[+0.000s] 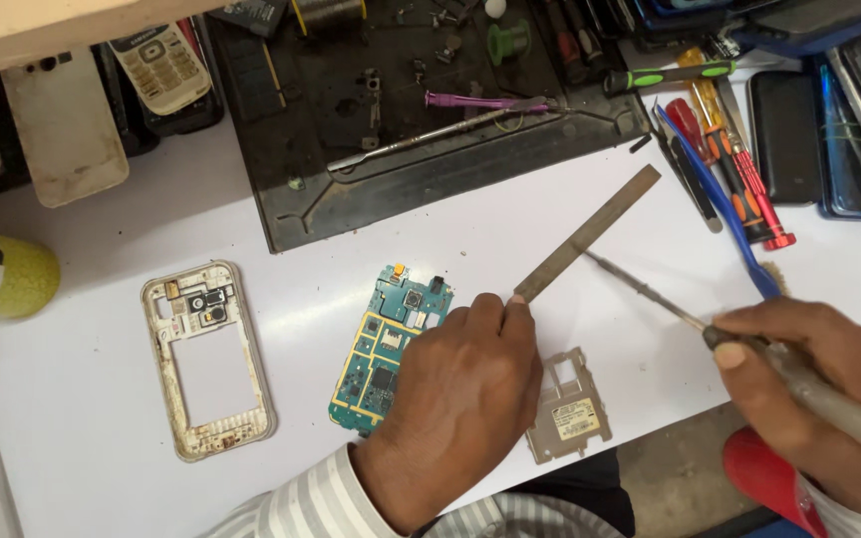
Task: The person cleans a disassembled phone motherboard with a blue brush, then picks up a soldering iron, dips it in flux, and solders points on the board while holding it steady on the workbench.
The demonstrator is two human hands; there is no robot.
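Phone stripped down on a white desk, circuit board under the hands.

The left hand (pixel 460 399) pins the green circuit board (pixel 386 349) near the desk's front edge, its grip pinching a flat metal file (pixel 585 234); the right hand (pixel 819 384) is closed round a thin pointed tool (pixel 650 294). Already apart: the white phone frame (pixel 206 359) to the left, a metal shield plate (pixel 570 408) between the hands. Nothing reassembled. A black work mat (pixel 430 179) and screwdrivers (pixel 739 179) crowd the far edge.
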